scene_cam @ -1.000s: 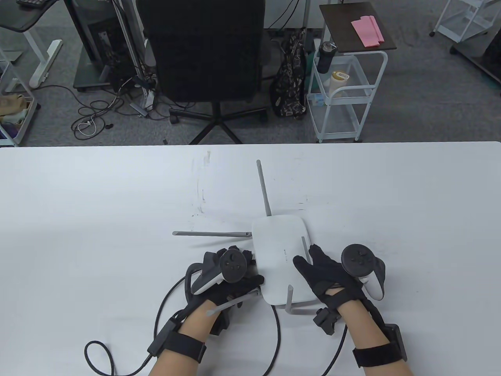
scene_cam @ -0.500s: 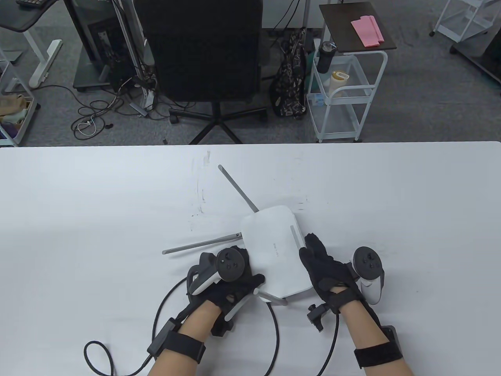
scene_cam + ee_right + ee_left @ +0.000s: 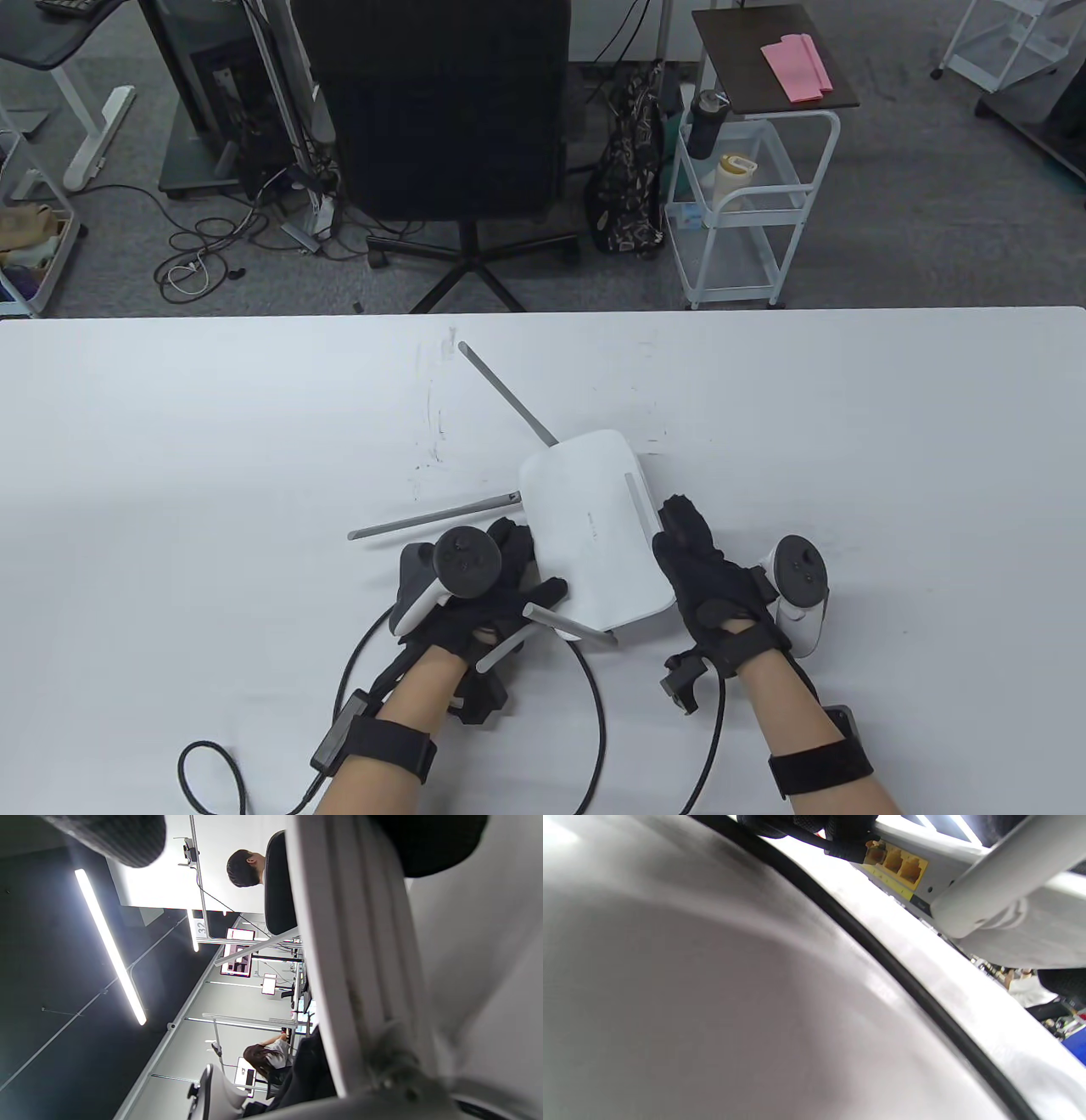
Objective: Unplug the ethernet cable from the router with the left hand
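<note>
The white router (image 3: 590, 535) lies on the table with several grey antennas (image 3: 507, 396) sticking out. A black ethernet cable (image 3: 599, 705) runs from its near-left edge and loops toward me. My left hand (image 3: 528, 570) is at that edge. In the left wrist view its fingertips (image 3: 848, 823) pinch the black plug (image 3: 846, 852), which sits at the first of the yellow ports (image 3: 897, 861). My right hand (image 3: 683, 543) grips the router's right edge. It also shows in the right wrist view (image 3: 424, 840), wrapped over the router's rim (image 3: 360, 963).
The white table (image 3: 212, 441) runs to a far edge, with an office chair (image 3: 441, 110) and a white cart (image 3: 747, 212) beyond it. Thin black glove cables (image 3: 212, 768) lie near the front edge on both sides.
The router has turned anticlockwise and shifted a little left, its far antennas swinging left. My left hand has moved left and slightly away along its edge; my right hand followed the right edge.
</note>
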Demonstrator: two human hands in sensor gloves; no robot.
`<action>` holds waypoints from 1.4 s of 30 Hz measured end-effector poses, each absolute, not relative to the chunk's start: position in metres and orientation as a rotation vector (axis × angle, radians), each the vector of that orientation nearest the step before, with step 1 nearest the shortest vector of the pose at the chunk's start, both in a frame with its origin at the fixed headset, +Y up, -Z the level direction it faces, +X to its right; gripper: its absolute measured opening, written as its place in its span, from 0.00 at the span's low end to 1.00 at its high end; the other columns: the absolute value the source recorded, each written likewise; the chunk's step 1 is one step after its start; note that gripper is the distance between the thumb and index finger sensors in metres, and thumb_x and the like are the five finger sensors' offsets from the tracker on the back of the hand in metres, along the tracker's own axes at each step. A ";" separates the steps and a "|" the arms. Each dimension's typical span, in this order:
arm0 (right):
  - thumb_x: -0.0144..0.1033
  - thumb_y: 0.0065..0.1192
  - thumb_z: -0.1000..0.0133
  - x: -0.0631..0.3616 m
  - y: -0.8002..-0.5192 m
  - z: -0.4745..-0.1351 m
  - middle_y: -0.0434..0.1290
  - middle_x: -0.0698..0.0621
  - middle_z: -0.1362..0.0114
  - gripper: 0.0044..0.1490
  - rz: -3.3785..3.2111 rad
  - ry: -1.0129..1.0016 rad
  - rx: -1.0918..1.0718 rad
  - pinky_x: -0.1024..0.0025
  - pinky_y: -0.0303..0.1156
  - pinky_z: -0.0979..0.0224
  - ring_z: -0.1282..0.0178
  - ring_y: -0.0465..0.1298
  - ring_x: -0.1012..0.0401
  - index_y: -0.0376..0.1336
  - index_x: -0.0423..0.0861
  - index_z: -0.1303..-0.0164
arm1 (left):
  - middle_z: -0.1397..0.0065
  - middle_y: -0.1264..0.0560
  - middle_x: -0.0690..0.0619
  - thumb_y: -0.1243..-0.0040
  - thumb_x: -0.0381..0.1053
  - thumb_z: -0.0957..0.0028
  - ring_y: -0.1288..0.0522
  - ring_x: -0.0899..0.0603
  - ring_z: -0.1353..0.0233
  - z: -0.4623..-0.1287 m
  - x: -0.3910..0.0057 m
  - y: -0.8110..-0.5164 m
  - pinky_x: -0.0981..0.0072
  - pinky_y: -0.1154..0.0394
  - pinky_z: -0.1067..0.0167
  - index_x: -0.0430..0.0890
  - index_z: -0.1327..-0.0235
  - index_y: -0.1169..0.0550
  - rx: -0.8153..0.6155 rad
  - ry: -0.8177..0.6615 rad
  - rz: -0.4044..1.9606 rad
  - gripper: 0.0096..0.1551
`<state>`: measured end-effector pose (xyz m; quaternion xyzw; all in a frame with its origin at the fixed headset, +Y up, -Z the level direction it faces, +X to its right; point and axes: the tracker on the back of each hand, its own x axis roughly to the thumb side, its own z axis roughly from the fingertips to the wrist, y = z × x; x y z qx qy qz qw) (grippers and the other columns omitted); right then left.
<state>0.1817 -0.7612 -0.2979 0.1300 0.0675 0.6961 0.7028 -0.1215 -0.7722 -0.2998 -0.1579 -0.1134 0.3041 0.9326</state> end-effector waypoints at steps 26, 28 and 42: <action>0.50 0.56 0.35 0.184 -0.764 -0.301 0.45 0.23 0.26 0.55 1.518 0.190 0.258 0.48 0.74 0.42 0.38 0.68 0.33 0.33 0.28 0.23 | 0.12 0.47 0.46 0.46 0.77 0.54 0.46 0.35 0.15 -0.298 -0.129 -0.763 0.30 0.65 0.30 0.47 0.18 0.37 -0.171 -0.262 0.790 0.55; 0.49 0.56 0.35 0.183 -0.764 -0.301 0.47 0.22 0.27 0.55 1.515 0.191 0.263 0.51 0.76 0.43 0.39 0.70 0.36 0.33 0.28 0.23 | 0.12 0.47 0.46 0.46 0.77 0.54 0.46 0.35 0.15 -0.297 -0.128 -0.762 0.30 0.65 0.29 0.48 0.18 0.37 -0.173 -0.279 0.800 0.54; 0.51 0.56 0.35 0.184 -0.765 -0.301 0.57 0.25 0.30 0.53 1.492 0.185 0.240 0.63 0.81 0.52 0.47 0.77 0.44 0.30 0.40 0.19 | 0.12 0.47 0.46 0.46 0.76 0.53 0.47 0.35 0.15 -0.293 -0.121 -0.753 0.30 0.65 0.29 0.48 0.18 0.37 -0.147 -0.306 0.821 0.54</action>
